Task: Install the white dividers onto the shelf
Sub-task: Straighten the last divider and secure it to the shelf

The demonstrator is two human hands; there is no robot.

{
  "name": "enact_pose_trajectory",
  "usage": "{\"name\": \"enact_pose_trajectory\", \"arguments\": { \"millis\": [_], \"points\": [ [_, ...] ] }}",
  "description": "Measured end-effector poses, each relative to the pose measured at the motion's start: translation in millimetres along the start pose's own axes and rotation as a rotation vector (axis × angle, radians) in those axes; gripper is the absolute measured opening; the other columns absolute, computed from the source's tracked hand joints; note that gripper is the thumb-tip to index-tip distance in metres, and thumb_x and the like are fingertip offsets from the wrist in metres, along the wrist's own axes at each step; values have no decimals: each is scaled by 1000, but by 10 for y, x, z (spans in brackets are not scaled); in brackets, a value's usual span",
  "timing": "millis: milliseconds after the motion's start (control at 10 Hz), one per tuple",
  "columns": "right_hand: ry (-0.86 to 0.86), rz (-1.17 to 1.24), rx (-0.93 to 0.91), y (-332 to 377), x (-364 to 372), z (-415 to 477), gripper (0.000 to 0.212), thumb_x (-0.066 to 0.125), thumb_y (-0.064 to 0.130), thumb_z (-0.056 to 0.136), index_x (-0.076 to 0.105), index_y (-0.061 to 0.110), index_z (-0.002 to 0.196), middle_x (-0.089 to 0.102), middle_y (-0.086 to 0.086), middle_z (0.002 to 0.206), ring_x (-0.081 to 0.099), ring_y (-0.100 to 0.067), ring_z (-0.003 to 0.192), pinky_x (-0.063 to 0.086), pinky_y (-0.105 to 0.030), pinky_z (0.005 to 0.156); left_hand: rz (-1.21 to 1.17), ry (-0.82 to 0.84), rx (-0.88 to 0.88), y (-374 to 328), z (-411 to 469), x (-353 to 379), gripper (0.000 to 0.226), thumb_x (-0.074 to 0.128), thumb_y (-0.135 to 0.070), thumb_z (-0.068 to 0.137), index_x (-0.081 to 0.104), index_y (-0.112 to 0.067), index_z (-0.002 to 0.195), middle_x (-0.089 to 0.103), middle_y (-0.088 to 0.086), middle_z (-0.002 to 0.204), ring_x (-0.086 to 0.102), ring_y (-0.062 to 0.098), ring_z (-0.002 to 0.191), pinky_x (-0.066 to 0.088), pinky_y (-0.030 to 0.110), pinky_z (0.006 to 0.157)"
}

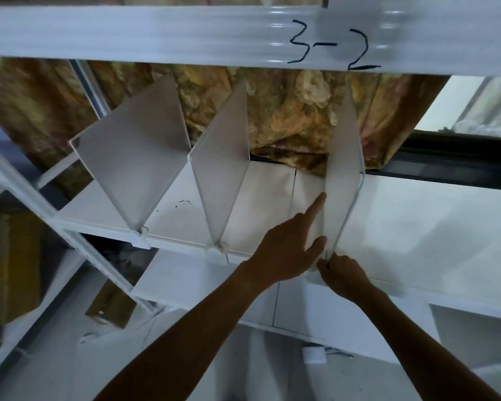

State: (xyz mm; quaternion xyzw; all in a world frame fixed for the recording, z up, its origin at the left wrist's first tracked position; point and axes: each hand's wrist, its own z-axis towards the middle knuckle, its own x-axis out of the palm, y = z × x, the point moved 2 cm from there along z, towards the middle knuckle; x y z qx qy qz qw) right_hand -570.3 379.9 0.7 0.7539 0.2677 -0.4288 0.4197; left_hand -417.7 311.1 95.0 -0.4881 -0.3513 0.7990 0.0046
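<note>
So there's a white shelf with three white dividers standing upright on it, and both hands are busy with the one furthest toward 3 o'clock. That right divider sits about centre-frame, slightly to the 2 o'clock side, with its front corner at the shelf's front edge. The left hand is laid flat against its near face, index finger stretched up toward 12 o'clock along the panel and thumb pressed near the bottom front corner, so that grip is spread wide and not wrapped around anything. The right hand is right below that corner, fingers pinched tight on the divider's bottom front edge where it meets the shelf lip.

The middle divider and the left divider stand over toward 9 o'clock, each with a small clip at its front foot on the shelf edge. The bays between the dividers hold nothing I can see apart from a few pen marks on the board.

Up at 12 o'clock, the upper shelf rail has "3-2" handwritten on it. Behind the dividers hangs a floral curtain.
</note>
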Motion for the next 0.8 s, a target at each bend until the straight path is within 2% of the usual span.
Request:
{"name": "enact_pose_trajectory", "arguments": {
  "millis": [100,200,300,400,500,600,700,800],
  "points": [
    [-56,-108,52,-45,65,30,39,33,35,104,55,3,114,64,-13,93,64,-34,84,48,-32,68,-113,90,-214,382,-362,215,71,49,-42,101,11,-30,159,53,5,144,60,21,118,49,35,99],
    [-140,-150,67,-66,187,17,44,35,38,104,54,2,120,67,-19,104,66,-40,95,47,-37,75,-317,210,-498,789,-686,399,59,54,-40,99,32,-26,151,53,3,145,58,20,121,47,39,105],
    [-242,5,88,-6,281,-75,38,40,38,103,49,2,114,67,-21,105,65,-43,94,47,-41,75,-435,257,-697,1075,-1015,455,49,55,-37,97,45,-23,142,57,1,140,58,20,120,50,36,101],
    [-272,113,134,18,321,-136,34,43,37,102,46,4,106,63,-21,103,63,-45,92,40,-39,71,-447,260,-742,1245,-1364,446,41,55,-34,98,52,-22,137,60,-3,132,59,14,111,47,17,79],
    [-316,170,185,63,343,-188,35,45,38,101,43,4,102,59,-24,104,62,-47,91,41,-41,71,-486,238,-813,1397,-1677,460,32,58,-32,96,59,-22,127,65,-2,123,67,16,103,51,21,76],
    [-344,189,202,108,378,-293,36,48,41,99,44,5,101,58,-22,103,61,-47,90,43,-43,72,-559,226,-875,1457,-1972,487,16,57,-27,97,64,-21,111,71,1,108,71,14,88,48,17,62],
    [-337,237,218,124,366,-393,30,51,35,98,48,8,112,57,-18,114,61,-45,97,46,-44,80,-622,175,-943,1466,-2249,508,12,57,-24,98,66,-18,98,75,3,96,69,11,74,46,16,56],
    [-367,279,150,81,492,-630,39,59,23,95,48,6,128,57,-17,125,63,-41,104,48,-46,88,-617,181,-1041,1524,-2730,676,13,57,-23,97,68,-16,95,76,3,87,68,10,63,46,19,54]
  ]
}}
